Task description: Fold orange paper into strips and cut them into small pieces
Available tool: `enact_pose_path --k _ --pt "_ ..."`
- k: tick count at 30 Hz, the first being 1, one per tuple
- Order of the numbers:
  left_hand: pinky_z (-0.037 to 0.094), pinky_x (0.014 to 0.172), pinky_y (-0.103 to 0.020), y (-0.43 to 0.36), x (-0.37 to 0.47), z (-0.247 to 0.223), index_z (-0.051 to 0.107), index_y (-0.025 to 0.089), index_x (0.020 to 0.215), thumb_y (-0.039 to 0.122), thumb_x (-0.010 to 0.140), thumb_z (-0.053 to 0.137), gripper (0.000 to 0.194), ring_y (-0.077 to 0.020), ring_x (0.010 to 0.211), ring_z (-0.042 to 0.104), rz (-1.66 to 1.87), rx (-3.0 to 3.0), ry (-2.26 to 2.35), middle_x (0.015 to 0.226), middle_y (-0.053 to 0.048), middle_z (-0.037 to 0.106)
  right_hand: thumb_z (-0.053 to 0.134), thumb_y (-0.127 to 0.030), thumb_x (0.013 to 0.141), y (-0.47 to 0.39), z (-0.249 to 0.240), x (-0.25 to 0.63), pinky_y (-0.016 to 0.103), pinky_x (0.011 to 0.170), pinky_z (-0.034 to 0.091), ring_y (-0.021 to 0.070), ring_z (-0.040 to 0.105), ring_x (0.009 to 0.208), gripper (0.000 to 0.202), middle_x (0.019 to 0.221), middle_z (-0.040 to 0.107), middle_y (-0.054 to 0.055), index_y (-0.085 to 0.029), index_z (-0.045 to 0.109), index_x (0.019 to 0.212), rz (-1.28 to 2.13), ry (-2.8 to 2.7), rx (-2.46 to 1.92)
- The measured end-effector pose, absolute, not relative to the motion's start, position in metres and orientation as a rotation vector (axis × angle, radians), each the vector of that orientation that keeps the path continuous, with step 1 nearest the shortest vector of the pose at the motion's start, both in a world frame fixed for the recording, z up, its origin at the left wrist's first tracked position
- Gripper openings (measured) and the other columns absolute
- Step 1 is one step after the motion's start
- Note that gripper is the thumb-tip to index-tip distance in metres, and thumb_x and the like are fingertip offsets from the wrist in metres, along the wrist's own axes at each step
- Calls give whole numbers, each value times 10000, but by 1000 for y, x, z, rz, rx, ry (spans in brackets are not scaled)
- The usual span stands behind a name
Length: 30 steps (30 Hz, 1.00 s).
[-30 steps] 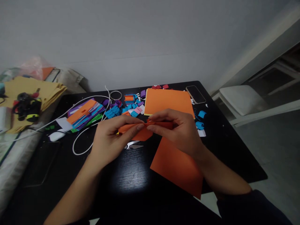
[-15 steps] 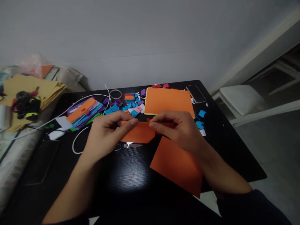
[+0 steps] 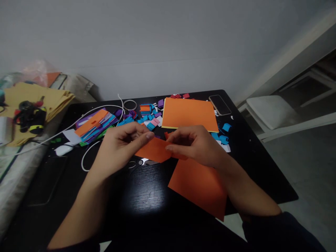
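Observation:
Between my hands is a strip of orange paper (image 3: 153, 149), raised a little above the black table. My left hand (image 3: 123, 145) pinches its left end between thumb and fingers. My right hand (image 3: 198, 145) is closed on the right part of the strip, thumb and forefinger at its edge. Below my right hand lies a larger orange sheet (image 3: 198, 187), partly covered by the wrist. Scissors (image 3: 141, 162) rest on the table beneath the strip, mostly hidden by it and my left hand.
A stack of orange paper (image 3: 190, 113) lies behind my hands, with a phone (image 3: 219, 105) to its right. Coloured paper strips (image 3: 96, 126), small cut pieces (image 3: 152, 117), a tape ring (image 3: 130, 104) and a white cable (image 3: 86, 112) occupy the back left. A white stool (image 3: 270, 110) stands at right.
The strip has tilted, its right part now lower. My right fingers have loosened from a flat pinch into a rounder one; my left hand has hardly moved.

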<state>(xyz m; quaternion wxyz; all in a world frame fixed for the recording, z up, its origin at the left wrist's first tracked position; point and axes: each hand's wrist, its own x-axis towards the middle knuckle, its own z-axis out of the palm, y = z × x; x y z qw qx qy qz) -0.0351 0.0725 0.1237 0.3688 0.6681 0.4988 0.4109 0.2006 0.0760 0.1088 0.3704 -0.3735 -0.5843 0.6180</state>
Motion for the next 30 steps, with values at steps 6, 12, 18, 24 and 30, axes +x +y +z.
enact_pose_path --k 6,12,18,24,30 --pt "390 511 -243 74 -36 122 777 218 799 390 907 781 204 -116 575 528 1082 1650 1303 658 15 653 881 -291 807 78 107 199 237 567 570 118 692 655 149 792 769 3 -203 799 894 1572 -1483 -926" --pt "571 686 -301 81 -36 111 756 220 1043 535 1041 569 366 -173 708 690 1274 1370 1049 794 -31 716 899 -331 778 87 104 196 276 678 615 153 735 755 220 829 769 7 -205 735 854 1382 -1326 -989" --pt "583 787 -276 74 -17 106 665 233 1133 306 901 794 275 -170 873 707 1044 1483 1009 1006 -32 728 905 -247 731 86 97 189 331 878 634 169 737 910 399 933 744 -14 -264 656 1043 1343 -1190 -947" --pt "543 688 -239 71 -5 102 670 220 1020 273 914 769 154 -125 731 650 1052 1514 1072 845 10 686 865 -277 781 80 93 182 374 956 613 193 712 1006 485 1025 725 9 -288 615 1196 1320 -1212 -900" --pt "549 652 -240 73 -8 106 733 203 947 295 896 786 118 -132 700 668 1136 1534 1140 807 -3 727 874 -249 745 78 98 180 371 959 613 219 728 1046 439 1106 757 42 -249 674 1136 1397 -1245 -958"
